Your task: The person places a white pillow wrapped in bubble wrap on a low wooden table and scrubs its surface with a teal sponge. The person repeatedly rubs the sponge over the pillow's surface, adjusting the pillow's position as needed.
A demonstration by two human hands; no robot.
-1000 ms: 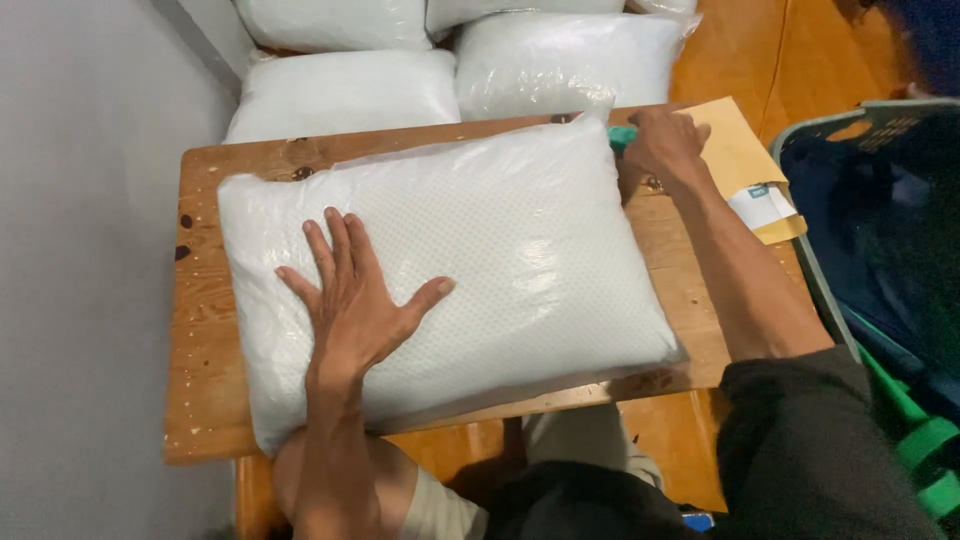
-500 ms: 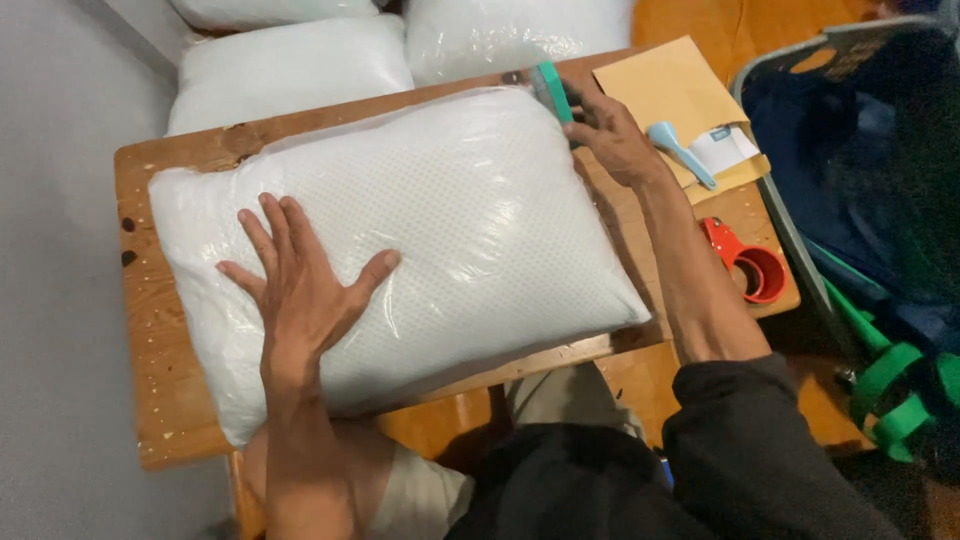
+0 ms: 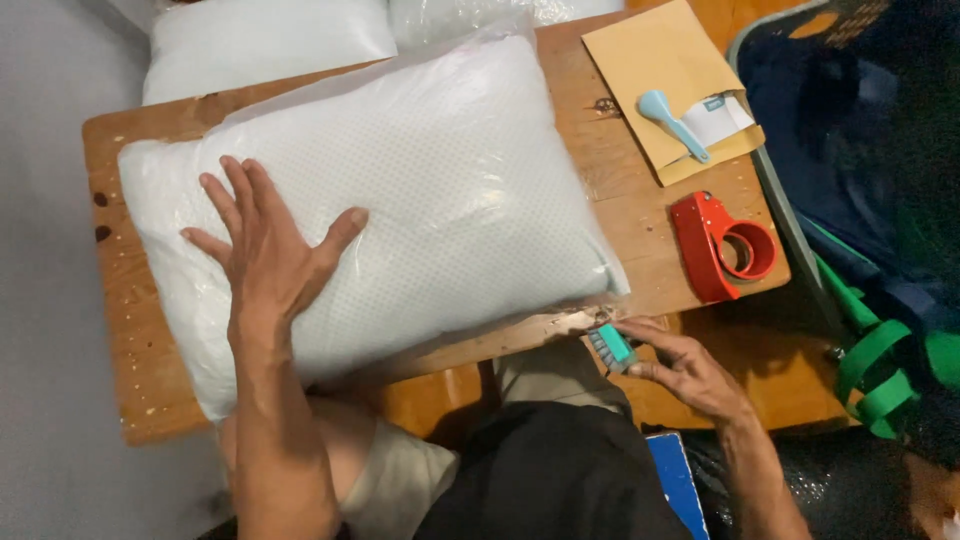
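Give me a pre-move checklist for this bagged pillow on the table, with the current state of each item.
1. Left hand flat on the bagged pillow, fingers spread: ok.
2. Right hand holds the small teal tool at the pillow's near right corner: ok.
3. Pillow fully supported by the wooden table: not ok, its near edge overhangs the table's front.
4. Bag sealed at that corner: cannot tell, the plastic there is crumpled.
5. Red tape dispenser lies apart from the pillow, on the table's right side: ok.
6. Brown envelope and light blue tool on it lie apart from the pillow: ok.
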